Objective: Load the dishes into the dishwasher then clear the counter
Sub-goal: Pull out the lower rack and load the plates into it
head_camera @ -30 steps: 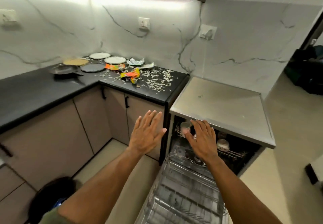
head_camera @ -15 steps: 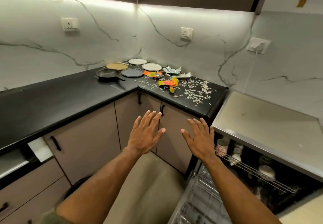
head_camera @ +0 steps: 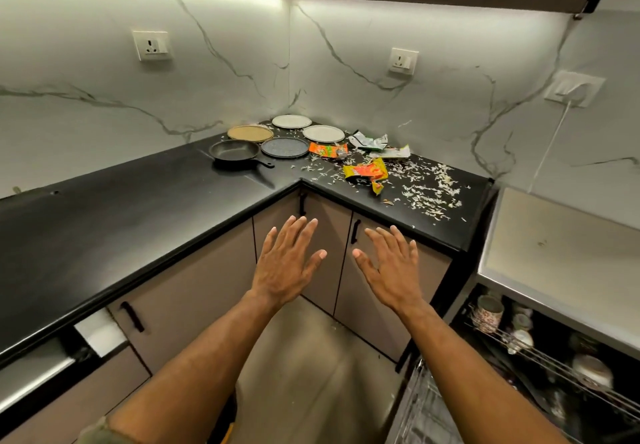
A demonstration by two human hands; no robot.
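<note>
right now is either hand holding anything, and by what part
Nothing is held: the left hand and right hand are both open and empty.

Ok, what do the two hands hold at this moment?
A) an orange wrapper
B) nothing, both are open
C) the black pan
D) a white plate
B: the left hand and the right hand are spread with straight fingers in the air before the cabinet doors, gripping nothing.
</note>
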